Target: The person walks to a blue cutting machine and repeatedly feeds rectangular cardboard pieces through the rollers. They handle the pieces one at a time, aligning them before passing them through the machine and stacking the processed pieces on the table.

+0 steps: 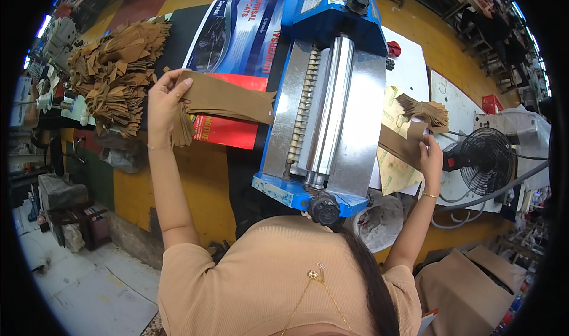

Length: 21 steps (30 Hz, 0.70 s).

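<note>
Between my hands stands a blue roller machine (pixel 335 110) with bright metal rollers, steel side plates and black knobs. My left hand (pixel 169 99) is closed on brown strips (pixel 228 99), thumb on top. They lie stacked toward the machine's left plate, and more strip ends hang below the fingers. On the other side my right hand (pixel 431 156) pinches the end of a flat brown piece (pixel 403 145) beside the right plate. Its material, leather or cloth, I cannot tell. A fanned bundle of brown strips (pixel 428 112) lies just beyond that hand.
A large heap of brown strips (pixel 118 75) covers the far left. Under my left hand's strips lies a printed blue and red sheet (pixel 237 33). A black fan (pixel 487 161) with cables stands at the right. Below the right plate hangs a clear plastic bag (pixel 379 220).
</note>
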Each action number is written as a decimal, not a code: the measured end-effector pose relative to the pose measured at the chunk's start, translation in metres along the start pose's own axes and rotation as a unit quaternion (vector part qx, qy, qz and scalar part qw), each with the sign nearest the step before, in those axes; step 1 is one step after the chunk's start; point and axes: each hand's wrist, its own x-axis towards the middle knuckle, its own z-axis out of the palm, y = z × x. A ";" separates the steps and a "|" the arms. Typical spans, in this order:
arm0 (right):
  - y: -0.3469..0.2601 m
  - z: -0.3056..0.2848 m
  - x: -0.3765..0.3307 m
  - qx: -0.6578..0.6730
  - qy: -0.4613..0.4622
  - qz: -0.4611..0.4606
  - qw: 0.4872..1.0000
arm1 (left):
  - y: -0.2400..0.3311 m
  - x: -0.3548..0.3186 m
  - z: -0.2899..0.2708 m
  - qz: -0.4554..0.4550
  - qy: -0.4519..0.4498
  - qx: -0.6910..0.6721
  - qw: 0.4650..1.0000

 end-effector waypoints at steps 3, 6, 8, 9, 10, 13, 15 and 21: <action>-0.020 -0.012 -0.001 0.044 0.017 -0.009 0.999 | -0.062 0.020 -0.018 -0.064 0.011 0.050 0.997; -0.050 -0.030 0.000 0.077 0.036 -0.063 0.994 | -0.108 0.027 -0.033 -0.098 0.047 0.125 0.986; -0.071 -0.045 -0.002 0.123 0.021 -0.083 0.989 | -0.120 0.034 -0.042 -0.098 0.059 0.161 0.980; -0.082 -0.053 -0.004 0.159 0.000 -0.090 0.983 | -0.123 0.035 -0.044 -0.097 0.057 0.168 0.979; -0.090 -0.061 -0.004 0.184 -0.034 -0.099 0.977 | -0.124 0.036 -0.045 -0.094 0.057 0.172 0.979; -0.110 -0.069 0.002 0.264 -0.130 -0.092 0.951 | -0.116 0.036 -0.041 0.009 0.090 0.356 0.930; -0.120 -0.052 0.013 0.277 -0.167 -0.054 0.945 | -0.107 0.034 -0.030 0.039 0.105 0.380 0.918; -0.145 -0.005 0.046 0.145 -0.204 -0.080 0.965 | -0.075 0.014 0.035 0.083 0.016 0.274 0.958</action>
